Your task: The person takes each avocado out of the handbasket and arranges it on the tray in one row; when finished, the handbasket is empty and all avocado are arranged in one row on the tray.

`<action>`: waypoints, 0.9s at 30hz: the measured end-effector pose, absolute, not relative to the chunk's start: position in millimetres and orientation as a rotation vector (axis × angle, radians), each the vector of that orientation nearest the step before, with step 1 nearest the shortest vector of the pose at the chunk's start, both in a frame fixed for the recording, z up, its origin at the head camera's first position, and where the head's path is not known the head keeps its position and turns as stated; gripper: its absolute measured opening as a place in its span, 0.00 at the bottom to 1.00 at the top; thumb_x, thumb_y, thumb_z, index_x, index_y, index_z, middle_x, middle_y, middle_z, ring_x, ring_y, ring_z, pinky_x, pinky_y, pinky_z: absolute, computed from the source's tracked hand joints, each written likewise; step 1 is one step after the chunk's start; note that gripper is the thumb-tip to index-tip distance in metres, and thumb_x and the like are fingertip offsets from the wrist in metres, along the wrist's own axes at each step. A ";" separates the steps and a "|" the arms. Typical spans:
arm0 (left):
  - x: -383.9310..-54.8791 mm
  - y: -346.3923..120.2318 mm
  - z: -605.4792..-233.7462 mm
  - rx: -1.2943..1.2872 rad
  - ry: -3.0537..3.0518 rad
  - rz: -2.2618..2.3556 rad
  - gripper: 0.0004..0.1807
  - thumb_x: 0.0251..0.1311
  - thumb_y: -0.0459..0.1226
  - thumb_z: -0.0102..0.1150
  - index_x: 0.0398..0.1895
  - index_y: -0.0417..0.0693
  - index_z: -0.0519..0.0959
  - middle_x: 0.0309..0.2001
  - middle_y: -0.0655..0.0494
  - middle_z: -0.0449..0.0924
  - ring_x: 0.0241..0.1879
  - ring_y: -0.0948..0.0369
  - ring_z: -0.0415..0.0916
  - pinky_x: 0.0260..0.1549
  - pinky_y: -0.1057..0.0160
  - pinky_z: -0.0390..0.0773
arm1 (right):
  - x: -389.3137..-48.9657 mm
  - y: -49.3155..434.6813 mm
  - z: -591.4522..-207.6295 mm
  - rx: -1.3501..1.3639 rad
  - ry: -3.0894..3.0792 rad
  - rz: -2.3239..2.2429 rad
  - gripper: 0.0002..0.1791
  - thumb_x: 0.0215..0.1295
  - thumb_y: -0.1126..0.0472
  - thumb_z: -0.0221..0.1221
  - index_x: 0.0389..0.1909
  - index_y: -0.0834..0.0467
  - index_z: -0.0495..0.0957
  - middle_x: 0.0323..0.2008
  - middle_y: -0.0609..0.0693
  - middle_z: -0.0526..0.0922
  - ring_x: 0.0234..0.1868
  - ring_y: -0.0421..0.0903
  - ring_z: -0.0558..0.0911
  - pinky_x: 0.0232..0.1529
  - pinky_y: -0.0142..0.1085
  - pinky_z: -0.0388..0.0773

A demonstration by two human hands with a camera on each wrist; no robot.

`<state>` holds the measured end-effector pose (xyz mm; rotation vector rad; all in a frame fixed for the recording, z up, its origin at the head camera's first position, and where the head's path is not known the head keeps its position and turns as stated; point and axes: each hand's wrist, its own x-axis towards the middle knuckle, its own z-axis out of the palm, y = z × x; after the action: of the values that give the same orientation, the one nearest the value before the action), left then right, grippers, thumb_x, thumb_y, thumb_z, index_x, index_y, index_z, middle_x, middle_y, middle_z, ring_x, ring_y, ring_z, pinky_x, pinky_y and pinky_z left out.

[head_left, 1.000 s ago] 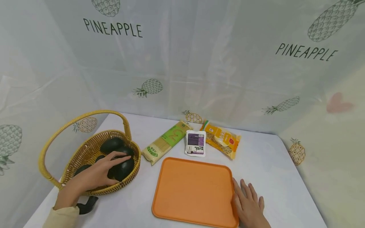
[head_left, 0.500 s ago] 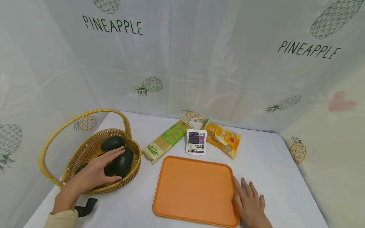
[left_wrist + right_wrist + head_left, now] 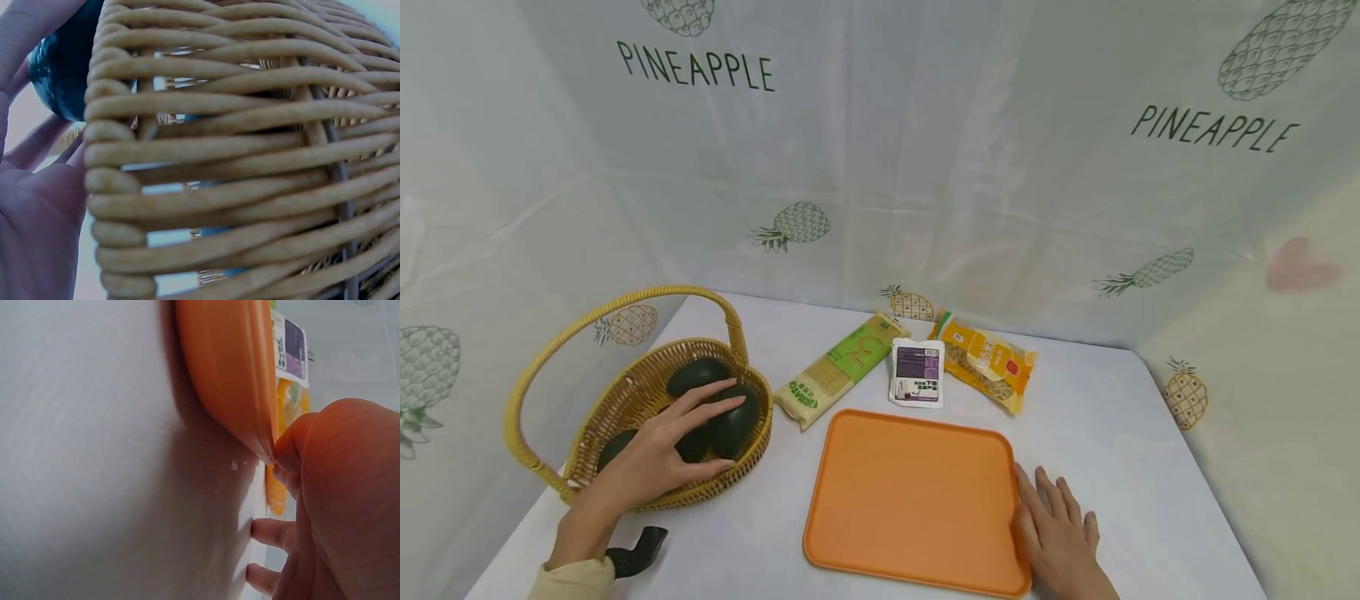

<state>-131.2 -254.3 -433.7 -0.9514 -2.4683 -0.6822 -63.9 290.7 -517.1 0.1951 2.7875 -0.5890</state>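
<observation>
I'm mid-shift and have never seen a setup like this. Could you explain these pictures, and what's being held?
There is no machine arm here, only a person's two bare hands. The wide picture comes from a camera worn on the head, looking forward and down. The other two come from wrist cameras: one shows basket weave close up, the other the tray's edge.

On the white table are a wicker basket, an orange tray, a green-labelled noodle pack, a white-and-purple packet and a yellow-orange bag.

The left hand holds a dark green fruit, perhaps an avocado, inside the basket, with others around it. The right hand grips nothing; it rests against the tray's right edge.
</observation>
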 end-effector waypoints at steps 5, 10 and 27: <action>-131.1 -253.3 -434.0 -0.946 -2.461 -0.694 0.56 0.32 0.36 0.92 0.74 0.51 0.77 0.73 0.43 0.74 0.69 0.72 0.71 0.56 0.83 0.77 | -63.4 291.2 -516.9 0.189 2.785 -0.599 0.33 0.88 0.44 0.40 0.88 0.45 0.51 0.86 0.67 0.48 0.84 0.75 0.41 0.70 0.86 0.32; -129.1 -251.3 -433.2 -0.923 -2.464 -0.736 0.55 0.33 0.35 0.92 0.74 0.51 0.77 0.74 0.44 0.73 0.71 0.75 0.69 0.55 0.83 0.77 | -63.9 291.9 -517.7 0.181 2.784 -0.607 0.33 0.88 0.43 0.39 0.88 0.45 0.51 0.86 0.67 0.48 0.83 0.75 0.40 0.69 0.86 0.32; -128.6 -240.8 -428.1 -0.898 -2.442 -0.896 0.54 0.34 0.32 0.91 0.73 0.49 0.77 0.75 0.41 0.72 0.74 0.78 0.65 0.59 0.85 0.73 | -62.9 294.0 -520.2 0.170 2.794 -0.627 0.33 0.88 0.41 0.38 0.88 0.44 0.51 0.86 0.67 0.48 0.83 0.75 0.40 0.69 0.86 0.33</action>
<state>-128.6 -240.8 -428.1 -0.8976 -2.4421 -0.8959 -62.9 294.0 -520.2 0.1700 2.7935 -0.6269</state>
